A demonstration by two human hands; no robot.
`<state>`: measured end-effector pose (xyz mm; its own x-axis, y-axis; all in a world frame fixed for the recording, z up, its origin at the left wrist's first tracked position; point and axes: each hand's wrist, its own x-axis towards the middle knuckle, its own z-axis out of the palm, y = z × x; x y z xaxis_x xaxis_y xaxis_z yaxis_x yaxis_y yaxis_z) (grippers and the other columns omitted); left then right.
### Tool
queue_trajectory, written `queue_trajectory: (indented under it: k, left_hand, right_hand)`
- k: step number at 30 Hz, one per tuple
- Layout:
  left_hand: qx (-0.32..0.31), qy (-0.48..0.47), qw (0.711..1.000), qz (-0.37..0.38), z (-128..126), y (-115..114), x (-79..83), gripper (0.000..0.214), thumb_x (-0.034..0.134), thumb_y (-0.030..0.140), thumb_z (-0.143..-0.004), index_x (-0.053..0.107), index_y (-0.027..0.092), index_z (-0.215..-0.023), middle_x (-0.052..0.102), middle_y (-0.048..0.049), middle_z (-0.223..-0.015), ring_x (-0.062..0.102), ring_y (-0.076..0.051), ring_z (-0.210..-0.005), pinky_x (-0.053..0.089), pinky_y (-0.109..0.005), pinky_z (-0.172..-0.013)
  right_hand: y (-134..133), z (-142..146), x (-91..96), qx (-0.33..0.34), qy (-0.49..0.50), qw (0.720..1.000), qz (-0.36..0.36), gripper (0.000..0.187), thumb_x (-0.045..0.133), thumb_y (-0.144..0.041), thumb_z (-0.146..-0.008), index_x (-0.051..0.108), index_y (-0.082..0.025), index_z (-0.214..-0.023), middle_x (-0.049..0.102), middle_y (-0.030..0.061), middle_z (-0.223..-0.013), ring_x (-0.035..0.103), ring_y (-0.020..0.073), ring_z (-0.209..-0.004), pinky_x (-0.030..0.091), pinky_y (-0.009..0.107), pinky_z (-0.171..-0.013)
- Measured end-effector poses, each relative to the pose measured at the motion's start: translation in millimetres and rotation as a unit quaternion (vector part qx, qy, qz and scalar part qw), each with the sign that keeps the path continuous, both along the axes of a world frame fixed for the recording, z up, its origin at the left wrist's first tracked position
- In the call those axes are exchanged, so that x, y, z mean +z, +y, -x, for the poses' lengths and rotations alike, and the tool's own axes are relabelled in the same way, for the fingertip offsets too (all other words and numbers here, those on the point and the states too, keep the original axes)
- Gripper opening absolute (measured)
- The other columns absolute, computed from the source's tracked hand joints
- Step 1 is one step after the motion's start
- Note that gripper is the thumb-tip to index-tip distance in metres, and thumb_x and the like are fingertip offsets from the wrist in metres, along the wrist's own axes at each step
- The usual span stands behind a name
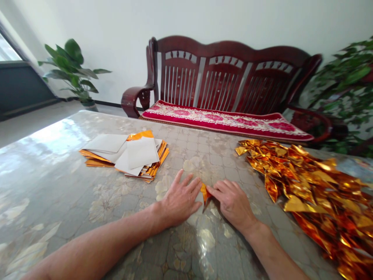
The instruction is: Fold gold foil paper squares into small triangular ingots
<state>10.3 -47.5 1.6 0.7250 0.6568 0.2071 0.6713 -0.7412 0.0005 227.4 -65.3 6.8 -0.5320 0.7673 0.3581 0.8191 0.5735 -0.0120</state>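
Between my two hands a small piece of folded gold foil paper (205, 193) lies on the table, partly covered by my fingers. My left hand (183, 198) rests flat with its fingers stretched out, and their tips touch the paper's left side. From the right, my right hand (233, 200) grips the paper's edge with the index finger forward and the other fingers curled; its thumb is hidden. To the left sits a loose stack of paper sheets (142, 153), white on one face and gold on the other. A large heap of folded gold foil pieces (309, 186) spreads out on the right.
The table (116, 206) has a glossy, flower-patterned cover. Behind it stands a dark red wooden bench (224, 74) with a red and white seat cushion (221, 118). One potted plant (72, 70) is at the back left; more leaves (346, 89) show at the right.
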Motion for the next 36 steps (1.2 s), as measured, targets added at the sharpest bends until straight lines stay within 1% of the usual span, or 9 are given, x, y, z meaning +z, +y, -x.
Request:
queue_trajectory:
  k: [8,12,16,21,25,29,31,33,36]
  left_hand:
    - [-0.003,0.004,1.000,-0.006,5.0,0.9,-2.0,0.051,0.042,0.046,-0.098,0.045,0.019,-0.142,0.050,-0.0079,-0.147,0.039,-0.031,-0.136,0.022,-0.060,-0.116]
    - [-0.004,-0.003,1.000,-0.005,6.1,2.5,-0.6,0.047,0.041,0.045,-0.099,0.047,0.022,-0.140,0.051,-0.0070,-0.145,0.040,-0.031,-0.136,0.022,-0.059,-0.116]
    - [0.001,-0.025,1.000,0.003,5.4,3.5,1.6,0.044,0.036,0.045,-0.101,0.051,0.023,-0.136,0.054,-0.0066,-0.143,0.042,-0.030,-0.134,0.022,-0.058,-0.116]
    - [0.016,-0.063,0.998,0.011,2.0,0.3,1.6,0.048,0.043,0.056,-0.096,0.055,0.024,-0.130,0.058,-0.0067,-0.138,0.045,-0.029,-0.132,0.021,-0.057,-0.116]
    - [0.035,-0.083,0.996,0.007,-2.0,-1.8,-1.1,0.044,0.050,0.054,-0.094,0.058,0.024,-0.124,0.059,-0.0064,-0.135,0.043,-0.029,-0.134,0.018,-0.058,-0.117]
    - [0.043,-0.100,0.994,-0.007,-1.8,-4.7,3.8,0.040,0.054,0.052,-0.092,0.059,0.026,-0.122,0.056,-0.0063,-0.137,0.040,-0.030,-0.135,0.019,-0.059,-0.116]
    - [0.029,-0.106,0.994,-0.014,-0.9,-8.8,8.0,0.034,0.054,0.046,-0.094,0.059,0.026,-0.121,0.056,-0.0068,-0.137,0.045,-0.028,-0.128,0.029,-0.053,-0.110]
    - [-0.011,-0.085,0.996,0.002,-0.2,-14.6,10.5,0.025,0.051,0.037,-0.097,0.060,0.025,-0.117,0.061,-0.0064,-0.124,0.054,-0.023,-0.110,0.042,-0.041,-0.093]
    - [-0.069,-0.041,0.997,0.011,0.3,-22.1,9.7,0.014,0.049,0.028,-0.098,0.061,0.021,-0.097,0.064,-0.0038,-0.096,0.054,-0.021,-0.086,0.043,-0.036,-0.074]
  right_hand:
    - [-2.9,-16.7,-2.2,0.001,0.120,0.991,0.058,0.039,0.049,-0.003,-0.085,0.074,-0.026,-0.105,0.065,0.0031,-0.085,0.055,0.0195,-0.086,0.039,0.033,-0.078]
    - [2.6,-15.7,-2.5,-0.008,0.186,0.975,0.123,0.021,0.060,-0.017,-0.087,0.073,-0.027,-0.101,0.068,0.0023,-0.093,0.057,0.0189,-0.089,0.043,0.033,-0.082]
    - [6.6,-5.1,-2.1,-0.067,0.181,0.972,0.136,0.005,0.068,-0.029,-0.086,0.071,-0.026,-0.082,0.067,0.0008,-0.085,0.056,0.0197,-0.086,0.043,0.034,-0.080]
    - [6.4,5.4,-3.2,-0.107,0.154,0.975,0.119,0.009,0.073,-0.025,-0.081,0.065,-0.024,-0.077,0.065,0.0005,-0.081,0.055,0.0207,-0.084,0.042,0.033,-0.075]
    - [3.2,7.3,-0.4,-0.057,0.132,0.986,0.088,0.004,0.064,-0.021,-0.088,0.065,-0.023,-0.084,0.066,0.0027,-0.088,0.054,0.0205,-0.088,0.042,0.034,-0.080]
    - [-1.5,9.8,5.7,-0.005,0.084,0.995,0.057,0.015,0.053,-0.017,-0.094,0.065,-0.021,-0.085,0.065,0.0047,-0.091,0.053,0.0203,-0.092,0.041,0.035,-0.086]
    - [-4.2,12.0,8.1,-0.005,0.061,0.997,0.042,0.017,0.052,-0.016,-0.094,0.065,-0.020,-0.083,0.064,0.0058,-0.091,0.052,0.0211,-0.094,0.041,0.036,-0.086]
    - [-6.7,14.4,9.4,-0.010,0.047,0.998,0.031,0.016,0.052,-0.015,-0.092,0.064,-0.020,-0.083,0.064,0.0066,-0.091,0.051,0.0218,-0.095,0.041,0.036,-0.084]
    - [-9.8,17.7,10.4,-0.019,0.029,0.999,0.020,0.017,0.052,-0.015,-0.091,0.063,-0.020,-0.080,0.063,0.0068,-0.085,0.051,0.0222,-0.091,0.040,0.036,-0.081]
